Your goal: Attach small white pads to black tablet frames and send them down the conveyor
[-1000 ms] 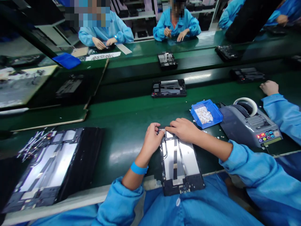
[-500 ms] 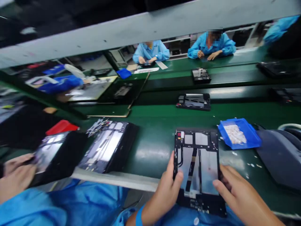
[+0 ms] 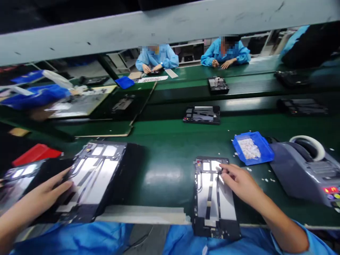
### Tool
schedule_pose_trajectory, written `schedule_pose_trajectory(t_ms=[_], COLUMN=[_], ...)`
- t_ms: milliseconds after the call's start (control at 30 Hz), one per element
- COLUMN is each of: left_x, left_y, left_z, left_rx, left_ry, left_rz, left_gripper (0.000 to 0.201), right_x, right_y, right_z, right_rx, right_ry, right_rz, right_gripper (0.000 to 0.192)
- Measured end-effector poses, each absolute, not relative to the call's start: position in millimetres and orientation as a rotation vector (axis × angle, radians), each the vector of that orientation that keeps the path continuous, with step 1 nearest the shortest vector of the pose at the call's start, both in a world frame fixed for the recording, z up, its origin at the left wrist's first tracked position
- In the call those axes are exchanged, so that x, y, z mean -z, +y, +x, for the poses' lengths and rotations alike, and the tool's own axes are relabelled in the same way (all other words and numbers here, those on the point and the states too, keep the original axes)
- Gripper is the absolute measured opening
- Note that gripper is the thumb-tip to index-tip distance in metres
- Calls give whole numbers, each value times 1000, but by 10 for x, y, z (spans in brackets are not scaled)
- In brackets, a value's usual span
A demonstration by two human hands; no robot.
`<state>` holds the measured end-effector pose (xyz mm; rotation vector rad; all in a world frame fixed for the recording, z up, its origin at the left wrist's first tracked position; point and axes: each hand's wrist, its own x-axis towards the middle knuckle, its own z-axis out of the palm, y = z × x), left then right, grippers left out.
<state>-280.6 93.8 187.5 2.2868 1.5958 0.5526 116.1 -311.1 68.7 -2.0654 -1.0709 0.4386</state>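
An opened tablet (image 3: pixel 203 194), with silvery battery plates and dark flex cables showing, lies in front of me with its lower end over the table edge. At its upper right edge, my right hand (image 3: pixel 236 179) is closed, thumb and fingertips on the frame. To the left, my left hand (image 3: pixel 50 187) grips the left side of another opened tablet (image 3: pixel 92 177) on top of a thick stack, thumb towards its face. The rest of those fingers are partly hidden by the tablet.
A blue tray (image 3: pixel 261 150) of small white pieces stands beside a grey tape dispenser (image 3: pixel 294 175). More opened tablets (image 3: pixel 203 115) lie further back on the green table (image 3: pixel 159 141). At left are a red tray (image 3: pixel 38 153), another tablet (image 3: pixel 22 180) and a co-worker's fingertips (image 3: pixel 1 183). Two co-workers sit opposite.
My left hand has left the tablet in front of me and moved to the stack at left. My right hand has shifted up to the tablet's upper right edge. The view has swung right.
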Motion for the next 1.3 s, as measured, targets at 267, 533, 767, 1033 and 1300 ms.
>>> schedule_pose_trajectory(t_ms=[267, 533, 767, 1033, 1300], left_x=[-1037, -511, -291, -258, -241], left_y=[-567, -944, -1059, -1066, -1045], left_z=[-1064, -39, -163, -143, -129], left_rx=[-468, -289, -545, -504, -408], left_ry=[604, 364, 683, 700, 700], left_rz=[2761, 2652, 2128, 1844, 1689], left_gripper=[34, 11, 5, 21, 17], right_x=[-517, -542, -568, -501, -388], right_y=[-3071, -2942, -2397, -2122, -2149], right_z=[1147, 1114, 1126, 1173, 1056], right_rx=[-287, -288, -371, -537, -263], right_ry=[-1084, -1101, -1178, -1144, -1153], right_rz=[-2099, -2095, -2047, -1993, -2053], right_gripper=[33, 28, 30, 13, 11])
